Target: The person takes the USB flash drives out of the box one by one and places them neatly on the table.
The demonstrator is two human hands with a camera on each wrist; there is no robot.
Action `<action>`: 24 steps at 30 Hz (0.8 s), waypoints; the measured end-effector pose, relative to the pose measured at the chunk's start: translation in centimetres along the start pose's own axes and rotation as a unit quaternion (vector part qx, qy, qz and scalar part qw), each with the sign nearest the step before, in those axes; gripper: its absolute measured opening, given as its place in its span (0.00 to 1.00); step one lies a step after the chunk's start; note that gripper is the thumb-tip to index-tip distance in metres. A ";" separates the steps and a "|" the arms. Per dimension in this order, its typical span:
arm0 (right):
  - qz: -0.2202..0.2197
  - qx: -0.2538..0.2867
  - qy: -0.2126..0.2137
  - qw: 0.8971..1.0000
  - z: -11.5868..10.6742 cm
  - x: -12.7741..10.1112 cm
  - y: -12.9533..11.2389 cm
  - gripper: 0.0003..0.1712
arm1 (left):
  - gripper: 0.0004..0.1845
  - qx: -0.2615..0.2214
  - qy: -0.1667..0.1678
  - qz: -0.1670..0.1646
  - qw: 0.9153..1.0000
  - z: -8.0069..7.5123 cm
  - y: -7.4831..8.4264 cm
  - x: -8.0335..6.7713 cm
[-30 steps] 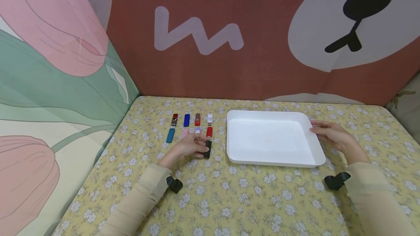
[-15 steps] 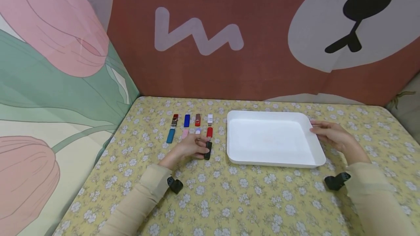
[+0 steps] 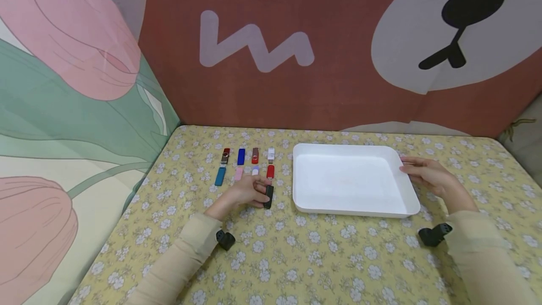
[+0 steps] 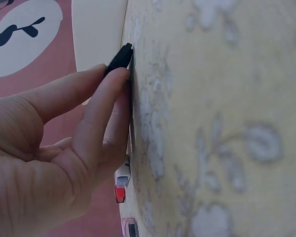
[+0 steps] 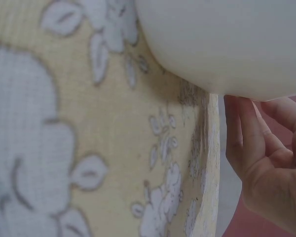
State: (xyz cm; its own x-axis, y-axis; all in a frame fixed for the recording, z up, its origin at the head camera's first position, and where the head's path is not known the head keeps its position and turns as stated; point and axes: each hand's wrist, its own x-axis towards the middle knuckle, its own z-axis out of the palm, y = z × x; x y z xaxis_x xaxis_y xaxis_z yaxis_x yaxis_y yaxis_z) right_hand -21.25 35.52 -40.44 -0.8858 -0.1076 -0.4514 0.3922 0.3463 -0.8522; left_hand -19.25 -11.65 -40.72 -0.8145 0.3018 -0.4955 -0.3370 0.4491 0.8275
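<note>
My left hand (image 3: 245, 189) pinches a black USB stick (image 3: 269, 196) between thumb and fingers. In the left wrist view the stick (image 4: 120, 59) lies close over the cloth. Just beyond it is a red USB stick (image 3: 270, 171), in line with a lilac and white one (image 3: 255, 170), a pink one (image 3: 239, 173) and a teal one (image 3: 220, 176). My right hand (image 3: 429, 175) holds the right rim of a white tray (image 3: 355, 212), thumb and fingers together at its wall. In the right wrist view the tray (image 5: 227, 49) hides those fingertips.
A back row has a white USB stick (image 3: 271, 155), a red one with a swivel cover (image 3: 255, 156), a blue one (image 3: 241, 156) and a dark red swivel one (image 3: 226, 155). The flowered yellow tablecloth (image 3: 313, 262) meets a printed backdrop (image 3: 262, 102) behind.
My left hand has drawn the black USB stick slightly toward me, and the gap to the red one has widened. My right hand and the tray stay where they were.
</note>
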 end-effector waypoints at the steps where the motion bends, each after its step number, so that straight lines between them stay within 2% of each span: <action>1: 0.001 0.001 0.001 1.000 0.0 0.0 0.0 0.46 | 0.25 -0.001 -0.001 0.000 1.000 0.0 0.0 0.0; 9: 0.000 0.005 0.002 1.000 0.0 -0.1 0.2 0.39 | 0.25 0.003 -0.005 -0.001 1.000 0.1 0.1 -0.2; 18: 0.005 -0.002 0.003 1.000 0.1 -0.2 0.1 0.44 | 0.24 0.015 0.001 0.002 1.000 0.2 0.1 -0.2; 24: 0.003 0.009 0.005 1.000 0.1 -0.1 0.0 0.34 | 0.23 0.021 0.007 0.006 1.000 0.2 0.2 -0.2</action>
State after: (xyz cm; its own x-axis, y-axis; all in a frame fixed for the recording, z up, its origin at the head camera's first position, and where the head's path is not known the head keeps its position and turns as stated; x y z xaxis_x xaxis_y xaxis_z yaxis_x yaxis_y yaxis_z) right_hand -21.17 35.48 -40.42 -0.8861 -0.0955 -0.4536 0.4017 0.3302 -0.8542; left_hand -19.05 -11.43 -40.54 -0.8245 0.2961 -0.4821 -0.3076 0.4806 0.8212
